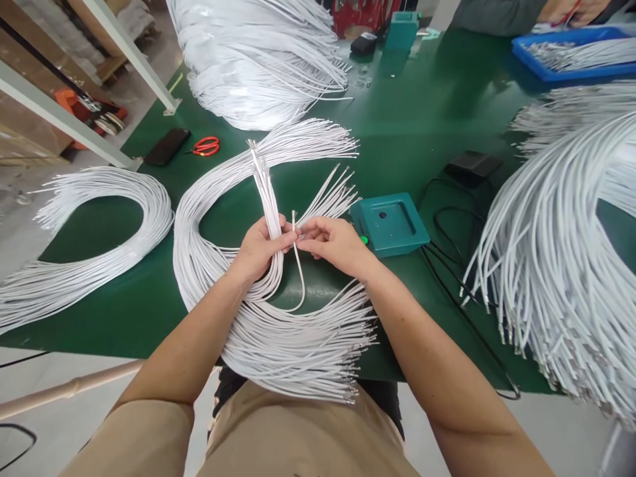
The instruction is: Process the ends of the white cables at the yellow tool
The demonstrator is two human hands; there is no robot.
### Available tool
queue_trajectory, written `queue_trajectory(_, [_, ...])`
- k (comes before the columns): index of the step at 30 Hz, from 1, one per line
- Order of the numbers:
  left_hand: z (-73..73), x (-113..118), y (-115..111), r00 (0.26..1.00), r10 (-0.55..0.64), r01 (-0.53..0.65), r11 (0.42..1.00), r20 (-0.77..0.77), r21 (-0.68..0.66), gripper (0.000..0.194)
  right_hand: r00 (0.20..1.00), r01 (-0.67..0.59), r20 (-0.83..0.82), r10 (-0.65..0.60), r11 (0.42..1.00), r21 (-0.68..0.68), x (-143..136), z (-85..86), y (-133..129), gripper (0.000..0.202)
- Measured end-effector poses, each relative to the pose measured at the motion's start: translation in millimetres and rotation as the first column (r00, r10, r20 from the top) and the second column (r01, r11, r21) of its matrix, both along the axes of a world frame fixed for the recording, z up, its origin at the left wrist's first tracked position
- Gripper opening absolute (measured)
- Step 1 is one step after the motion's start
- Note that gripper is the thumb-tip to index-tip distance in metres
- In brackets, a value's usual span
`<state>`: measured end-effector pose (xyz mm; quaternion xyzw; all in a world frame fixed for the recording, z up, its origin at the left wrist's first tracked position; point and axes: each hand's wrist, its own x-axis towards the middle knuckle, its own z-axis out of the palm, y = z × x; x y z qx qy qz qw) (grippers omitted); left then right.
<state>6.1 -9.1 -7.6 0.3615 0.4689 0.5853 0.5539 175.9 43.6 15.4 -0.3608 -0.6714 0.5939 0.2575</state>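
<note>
My left hand [262, 246] is closed around a small bundle of white cables [267, 199], whose ends point up and whose lower part bends round below the hand. Beside it, my right hand [334, 244] pinches at a single white cable [299, 268] near its end, close to the left fingertips. A large curved bundle of white cables [191, 225] lies under and around both hands. Right of my right hand sits a teal device [396, 225] with a shallow square recess and a green light.
More white cable bundles lie at the far left [144, 218], the back [253, 66] and the right [556, 245]. Red-handled scissors [205, 146], a dark phone [167, 146], a black box [473, 167] and a blue tray [546, 69] are on the green table [417, 146]. Another person's hands show top right.
</note>
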Motion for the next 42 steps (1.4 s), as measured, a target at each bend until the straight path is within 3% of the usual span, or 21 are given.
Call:
queue_trajectory(2, [-1.2, 0.3, -0.2, 1.0, 0.001, 0.0, 1.0, -0.021, 0.005, 0.041, 0.998, 0.006, -0.06, -0.006, 1.0, 0.01, 0.3, 1.2, 1.1, 0.028])
queue_trajectory(4, [-1.5, 1.5, -1.2, 0.998, -0.01, 0.011, 1.0, -0.061, 0.014, 0.042, 0.991, 0.01, -0.131, -0.019, 0.998, -0.065, -0.8, 3.2, 0.1, 0.029])
queue_trajectory(13, [-0.5, 6.2, -5.5, 0.967, -0.046, 0.045, 0.999, -0.249, -0.01, 0.04, 0.942, 0.154, -0.256, -0.215, 0.959, -0.238, -5.4, 3.8, -6.5, 0.019])
queue_trajectory(17, [0.4, 7.2, -5.6, 0.975, -0.063, 0.063, 0.998, -0.213, -0.004, 0.037, 0.923, 0.097, -0.318, -0.215, 0.932, -0.349, -4.6, 0.3, -4.3, 0.017])
queue_trajectory(23, [3.9, 10.3, -7.2, 0.983, -0.034, 0.032, 0.999, -0.18, -0.015, 0.039, 0.905, -0.093, -0.392, -0.167, 0.821, -0.563, -3.7, -3.5, -2.3, 0.02])
queue_trajectory(26, [4.4, 10.6, -7.8, 0.981, -0.064, 0.064, 0.998, -0.182, -0.004, 0.039, 0.904, -0.049, -0.378, -0.202, 0.826, -0.561, -4.1, -0.5, -2.7, 0.012])
queue_trajectory(30, [4.2, 12.0, -8.2, 0.963, -0.148, 0.156, 0.988, -0.226, 0.019, 0.035, 0.897, 0.003, -0.388, -0.212, 0.88, -0.474, -6.8, 3.4, -3.9, 0.024])
queue_trajectory(33, [3.9, 13.6, -8.6, 0.95, -0.167, 0.18, 0.983, -0.263, 0.026, 0.034, 0.917, -0.011, -0.36, -0.175, 0.888, -0.46, -8.4, -0.3, -4.2, 0.032])
queue_trajectory(38, [2.9, 12.6, -10.1, 0.964, -0.134, 0.145, 0.989, -0.228, 0.028, 0.036, 0.891, -0.144, -0.436, -0.123, 0.836, -0.53, -5.9, -9.7, -1.4, 0.032])
queue_trajectory(42, [2.3, 10.7, -10.2, 0.974, -0.103, 0.109, 0.994, -0.2, 0.019, 0.037, 0.878, -0.176, -0.459, -0.135, 0.8, -0.573, -1.9, -10.1, 0.0, 0.028])
